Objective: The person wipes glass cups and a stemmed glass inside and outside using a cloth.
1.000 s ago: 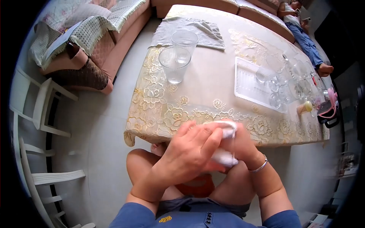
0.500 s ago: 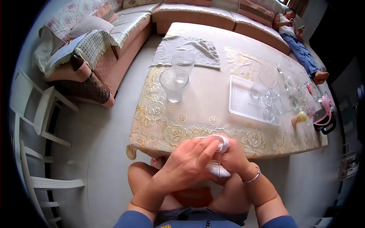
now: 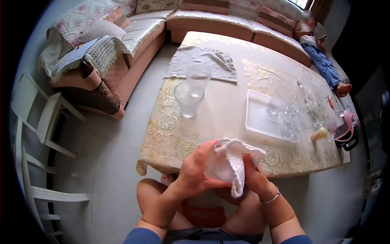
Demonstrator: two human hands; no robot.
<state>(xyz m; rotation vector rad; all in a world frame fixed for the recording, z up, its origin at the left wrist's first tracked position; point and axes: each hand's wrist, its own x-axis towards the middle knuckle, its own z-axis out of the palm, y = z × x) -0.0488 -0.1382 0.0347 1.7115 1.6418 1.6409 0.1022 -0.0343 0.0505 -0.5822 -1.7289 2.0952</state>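
Note:
My left hand [image 3: 194, 170] is wrapped round the side of a clear drinking glass [image 3: 214, 162], held over my lap at the table's front edge. A white cloth [image 3: 235, 156] covers the glass's right side and hangs down over its mouth. The fingers of my right hand [image 3: 255, 175] pinch that cloth, thumb on top, and part of them is hidden behind it. Farther off on the table stand two ribbed clear glasses, a nearer glass [image 3: 189, 99] and a farther glass [image 3: 199, 75], close together beside a spread grey-white cloth [image 3: 203, 61].
The table [image 3: 219, 101] has a flowered cover. On its right are a white plastic tray [image 3: 254, 122], several clear glasses [image 3: 313, 110], an ice-cream-shaped object [image 3: 319, 134] and a black-and-pink item [image 3: 347, 130]. A person [image 3: 319, 53] sits on the sofa [image 3: 211, 26]. White chairs [image 3: 57, 122] stand left.
My hands have moved apart a little and turned the glass, so its side shows at left. The cloth has opened out and hangs from my right hand.

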